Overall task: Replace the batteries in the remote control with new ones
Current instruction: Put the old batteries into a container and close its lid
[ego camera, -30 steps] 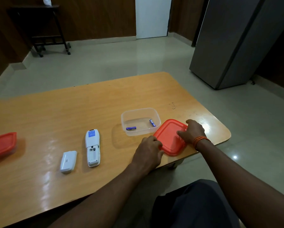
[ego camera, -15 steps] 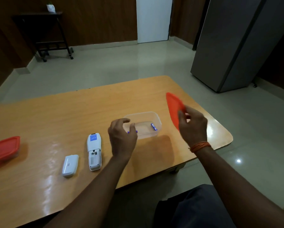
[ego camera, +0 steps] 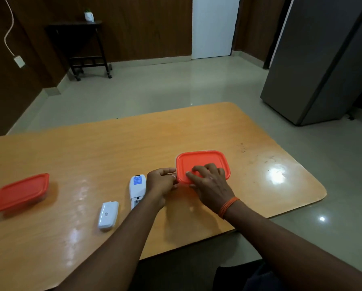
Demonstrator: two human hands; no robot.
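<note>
The red lid [ego camera: 203, 162], lifted half a second ago, now sits on its container; my right hand [ego camera: 209, 182] presses it with spread fingers, my left hand [ego camera: 161, 183] pinches its edge. I judge this box finished. The remote control [ego camera: 137, 189] lies open just beside, its cover [ego camera: 108, 215] nearby.

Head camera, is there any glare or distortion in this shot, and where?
Head view: bright glare patches on the table, strongest on its right end beyond the orange lid, fainter streaks near the battery cover; a light also reflects off the floor. Wide-angle bowing curves the table's far edge; the room's edges are dim.
</note>
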